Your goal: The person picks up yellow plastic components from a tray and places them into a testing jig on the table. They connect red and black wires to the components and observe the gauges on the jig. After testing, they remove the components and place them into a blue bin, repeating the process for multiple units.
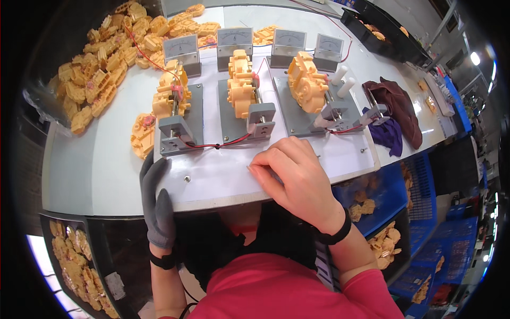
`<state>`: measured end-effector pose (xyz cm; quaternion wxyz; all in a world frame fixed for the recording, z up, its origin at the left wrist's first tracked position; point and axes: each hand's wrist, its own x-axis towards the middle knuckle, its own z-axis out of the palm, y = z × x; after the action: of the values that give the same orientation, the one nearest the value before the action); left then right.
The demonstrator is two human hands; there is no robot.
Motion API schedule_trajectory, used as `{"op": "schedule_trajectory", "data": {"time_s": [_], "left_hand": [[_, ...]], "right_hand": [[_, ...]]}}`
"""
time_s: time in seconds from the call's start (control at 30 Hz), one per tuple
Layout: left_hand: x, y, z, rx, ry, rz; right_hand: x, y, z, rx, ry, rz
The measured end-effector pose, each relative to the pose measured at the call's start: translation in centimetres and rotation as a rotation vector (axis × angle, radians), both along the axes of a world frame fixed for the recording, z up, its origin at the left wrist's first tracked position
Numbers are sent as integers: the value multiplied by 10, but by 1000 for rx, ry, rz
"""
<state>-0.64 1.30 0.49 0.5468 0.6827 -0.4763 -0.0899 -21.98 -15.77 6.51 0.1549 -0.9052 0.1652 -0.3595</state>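
Note:
My left hand [157, 204], in a grey glove, is at the left edge of the white board [223, 181]. Its fingers stretch forward, thumb apart, with the fingertips at the lower end of a yellow-orange plastic housing [142, 135]. My bare right hand [295, 175] is over the board's front part, fingers curled and thumb against the index finger; nothing shows in them. Beyond my hands stand three grey test fixtures, each carrying a similar housing: left [171, 95], middle [240, 87] and right [307, 87]. Red and black wires [217, 146] join the left and middle fixtures.
Several analogue meters [235, 42] stand behind the fixtures. Housings form a heap [106, 58] at the far left. White posts [346, 86], a brown cloth [396, 103] and a purple cloth [388, 135] are at the right. Below the table are a black bin [101, 234] and blue crates [425, 196].

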Motion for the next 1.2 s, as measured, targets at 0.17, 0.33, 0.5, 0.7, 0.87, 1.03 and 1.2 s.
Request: {"op": "schedule_trajectory", "data": {"time_s": [0.17, 0.33, 0.5, 0.7, 0.87, 1.03, 1.2], "left_hand": [[2, 8, 46, -11, 58, 18], [-8, -2, 141, -77, -119, -142], [-31, -56, 203, 243, -460, -346], [-11, -154, 209, 800, -530, -442], [-39, -189, 196, 993, -360, -300], [-33, -197, 185, 853, -649, -221], [13, -177, 226, 403, -460, -458]], "right_hand": [[0, -2, -4, -9, -70, 32], [-3, -2, -1, 206, -290, 27], [1, 2, 5, 373, -475, 4], [18, -1, 2, 363, -512, 95], [11, -2, 0, 416, -485, 203], [10, -1, 2, 390, -518, 187], [14, -7, -7, 198, -596, 133]]}}
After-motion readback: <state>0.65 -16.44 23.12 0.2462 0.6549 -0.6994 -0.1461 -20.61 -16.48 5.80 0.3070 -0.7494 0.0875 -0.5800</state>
